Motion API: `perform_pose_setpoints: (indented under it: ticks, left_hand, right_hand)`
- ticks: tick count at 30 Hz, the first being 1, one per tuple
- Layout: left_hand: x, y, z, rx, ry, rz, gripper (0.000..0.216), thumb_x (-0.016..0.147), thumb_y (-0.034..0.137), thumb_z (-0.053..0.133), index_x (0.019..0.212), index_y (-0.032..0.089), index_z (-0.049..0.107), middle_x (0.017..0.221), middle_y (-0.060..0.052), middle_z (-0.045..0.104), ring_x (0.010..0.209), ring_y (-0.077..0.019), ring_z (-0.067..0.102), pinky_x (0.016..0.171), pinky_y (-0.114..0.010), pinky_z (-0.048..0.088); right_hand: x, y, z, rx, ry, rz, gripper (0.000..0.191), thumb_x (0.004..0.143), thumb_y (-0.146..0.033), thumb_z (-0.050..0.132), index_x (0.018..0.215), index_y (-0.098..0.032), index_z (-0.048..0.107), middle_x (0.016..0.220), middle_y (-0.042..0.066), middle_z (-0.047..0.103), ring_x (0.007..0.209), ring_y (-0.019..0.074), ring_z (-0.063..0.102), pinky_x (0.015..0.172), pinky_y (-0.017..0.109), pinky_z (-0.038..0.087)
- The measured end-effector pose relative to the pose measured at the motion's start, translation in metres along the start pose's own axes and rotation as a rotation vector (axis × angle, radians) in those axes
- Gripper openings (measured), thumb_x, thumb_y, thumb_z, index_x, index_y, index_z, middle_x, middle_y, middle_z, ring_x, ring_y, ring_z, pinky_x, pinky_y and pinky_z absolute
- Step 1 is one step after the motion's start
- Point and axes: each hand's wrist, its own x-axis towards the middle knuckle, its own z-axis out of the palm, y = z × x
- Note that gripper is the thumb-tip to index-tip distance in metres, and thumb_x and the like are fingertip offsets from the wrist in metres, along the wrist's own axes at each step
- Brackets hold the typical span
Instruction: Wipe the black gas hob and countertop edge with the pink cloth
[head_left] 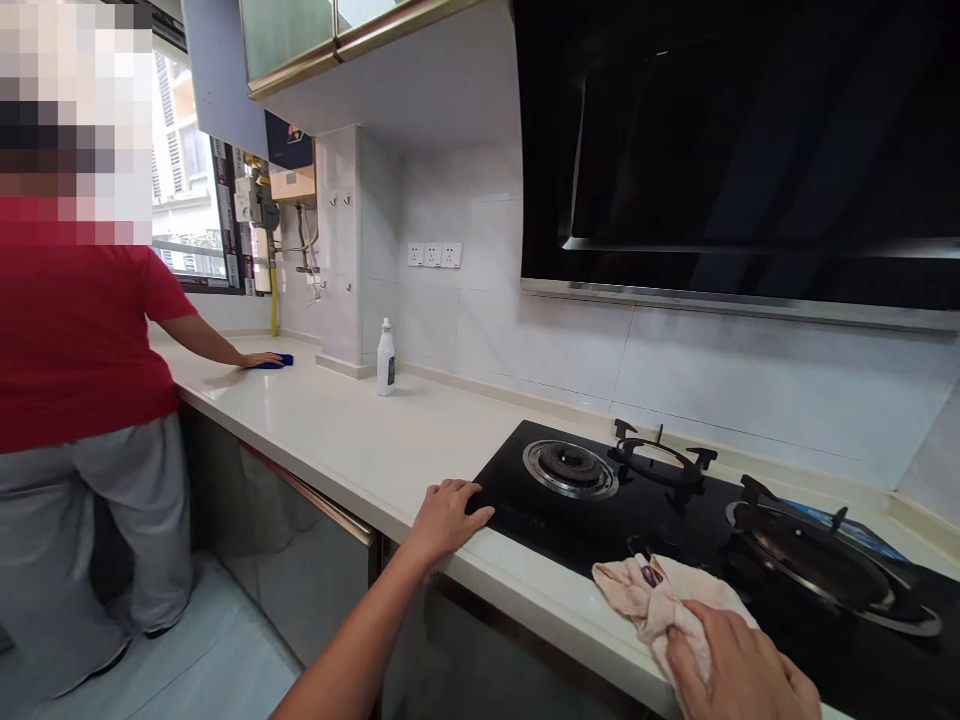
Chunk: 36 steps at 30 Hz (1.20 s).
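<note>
My right hand (739, 665) grips a pink cloth (652, 605) on the black gas stove (540, 520) at lower right. My left hand (446, 520) lies open on the tabletop (337, 440), touching the stove's edge.

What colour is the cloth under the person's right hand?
Pale pink cloth, best seen in the head view.

This is a home kitchen: a two-burner gas hob (600, 490) is set into a pale stone table (337, 430) beneath a black range hood (735, 150). Glass-fronted wall cabinets (292, 30), white wall tiles (525, 340) with a row of power sockets (432, 255), and a window (191, 170) surround it.
</note>
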Motion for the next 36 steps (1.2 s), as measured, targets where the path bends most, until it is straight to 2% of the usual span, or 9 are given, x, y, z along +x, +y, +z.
perform_pose_setpoints:
  ticks: [8, 12, 14, 18, 22, 25, 28, 33, 36]
  left_hand:
    - [-0.001, 0.013, 0.006, 0.072, 0.010, -0.037, 0.041, 0.097, 0.042, 0.052, 0.130, 0.024, 0.067, 0.145, -0.014, 0.058, 0.138, -0.0323, 0.049, 0.112, -0.051, 0.038]
    - [-0.003, 0.026, 0.017, 0.047, 0.002, -0.009, 0.041, 0.092, 0.047, 0.061, 0.127, 0.027, 0.069, 0.145, -0.013, 0.059, 0.139, -0.0368, 0.048, 0.112, -0.054, 0.039]
    - [-0.004, 0.035, 0.024, 0.043, 0.013, 0.003, 0.041, 0.091, 0.047, 0.064, 0.126, 0.028, 0.069, 0.147, -0.012, 0.057, 0.141, -0.0393, 0.044, 0.114, -0.059, 0.035]
    - [-0.004, 0.058, 0.044, -0.011, 0.052, 0.121, 0.041, 0.090, 0.046, 0.068, 0.127, 0.028, 0.068, 0.150, -0.013, 0.055, 0.145, -0.0361, 0.042, 0.119, -0.064, 0.025]
    - [-0.009, 0.076, 0.057, -0.086, 0.026, 0.266, 0.044, 0.092, 0.047, 0.066, 0.131, 0.027, 0.066, 0.147, -0.013, 0.058, 0.142, -0.0326, 0.047, 0.119, -0.059, 0.029]
    - [-0.014, 0.079, 0.056, -0.122, 0.035, 0.236, 0.045, 0.095, 0.045, 0.064, 0.134, 0.024, 0.064, 0.146, -0.012, 0.060, 0.142, -0.0301, 0.048, 0.121, -0.054, 0.031]
    - [-0.017, 0.079, 0.051, -0.117, 0.028, 0.215, 0.044, 0.095, 0.044, 0.064, 0.135, 0.024, 0.064, 0.146, -0.012, 0.060, 0.143, -0.0300, 0.048, 0.122, -0.053, 0.031]
    - [-0.018, 0.078, 0.048, -0.092, 0.033, 0.237, 0.042, 0.095, 0.044, 0.064, 0.133, 0.026, 0.066, 0.147, -0.011, 0.060, 0.142, -0.0301, 0.048, 0.122, -0.053, 0.032]
    - [-0.019, 0.078, 0.047, -0.099, 0.029, 0.233, 0.043, 0.095, 0.044, 0.063, 0.134, 0.025, 0.065, 0.147, -0.011, 0.059, 0.143, -0.0299, 0.048, 0.122, -0.053, 0.031]
  right_hand:
    - [0.003, 0.000, 0.006, -0.078, 0.049, -0.026, 0.033, 0.090, -0.042, 0.046, 0.110, -0.028, 0.069, 0.103, 0.008, 0.071, 0.093, 0.0281, 0.066, 0.080, 0.047, 0.045]
    - [0.003, -0.003, 0.003, -0.132, 0.044, -0.105, 0.028, 0.088, -0.036, 0.048, 0.105, -0.031, 0.070, 0.106, 0.008, 0.071, 0.094, 0.0287, 0.066, 0.080, 0.045, 0.045]
    - [0.004, -0.009, 0.003, -0.152, 0.060, -0.091, 0.028, 0.089, -0.036, 0.048, 0.106, -0.030, 0.069, 0.104, 0.008, 0.071, 0.092, 0.0280, 0.066, 0.080, 0.046, 0.045]
    - [0.009, -0.028, 0.009, -0.162, 0.098, -0.045, 0.030, 0.092, -0.039, 0.046, 0.109, -0.025, 0.067, 0.101, 0.009, 0.072, 0.091, 0.0269, 0.068, 0.084, 0.048, 0.045]
    - [0.011, -0.042, 0.019, -0.147, 0.153, -0.079, 0.035, 0.094, -0.037, 0.044, 0.119, -0.024, 0.065, 0.117, 0.011, 0.072, 0.106, 0.0287, 0.068, 0.094, 0.051, 0.043]
    - [0.008, -0.043, 0.023, -0.131, 0.164, -0.091, 0.038, 0.093, -0.037, 0.044, 0.123, -0.025, 0.065, 0.123, 0.011, 0.071, 0.113, 0.0304, 0.065, 0.098, 0.053, 0.043]
    - [0.002, -0.035, 0.023, -0.101, 0.137, -0.089, 0.036, 0.092, -0.035, 0.045, 0.119, -0.029, 0.068, 0.119, 0.008, 0.073, 0.113, 0.0302, 0.065, 0.097, 0.049, 0.045]
    - [-0.006, -0.017, 0.017, -0.045, 0.106, -0.240, 0.034, 0.090, -0.035, 0.046, 0.114, -0.032, 0.070, 0.120, 0.005, 0.073, 0.111, 0.0262, 0.066, 0.096, 0.042, 0.046]
    - [-0.009, -0.015, 0.016, -0.048, 0.128, -0.238, 0.035, 0.090, -0.037, 0.047, 0.115, -0.031, 0.070, 0.118, 0.005, 0.073, 0.108, 0.0252, 0.067, 0.094, 0.040, 0.047]
